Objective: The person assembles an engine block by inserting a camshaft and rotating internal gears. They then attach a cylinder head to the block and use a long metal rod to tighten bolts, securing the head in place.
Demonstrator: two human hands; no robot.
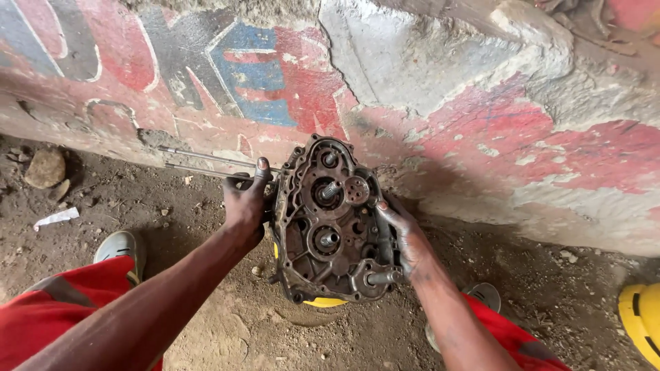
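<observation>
Left hand (pixel 245 203): clamped on left edge of engine case (pixel 328 220), fingers curled round behind the rim, thumb pointing up along the edge. Grasping firmly, not spread.

Right hand (pixel 405 237): pressed on right edge of case, fingers bent partly over the rim, tips on the inner face. Palm against the side wall. Grasping, half closed.

Case: held upright between both hands, open face toward the camera, greasy and dirt-caked. Bottom rests on or just above a yellow tub (pixel 323 301); contact cannot be told. Inside the face: two shafts (pixel 328 189) sticking out, one above the other, and a small gear (pixel 356 190) just right of the upper one. Short stub (pixel 381 277) at lower right, just under right hand.

Two long studs (pixel 199 163) running out leftward from behind left hand, above the wrist.

Beyond the hands: painted wall (pixel 440 103), red, blue, flaking grey. Below: dirt ground (pixel 227 330). Red trouser legs (pixel 62 309) and grey shoes (pixel 120 245) either side of forearms. Stone (pixel 45 167) far left of left hand. Yellow object (pixel 641 319) far right of right hand.
</observation>
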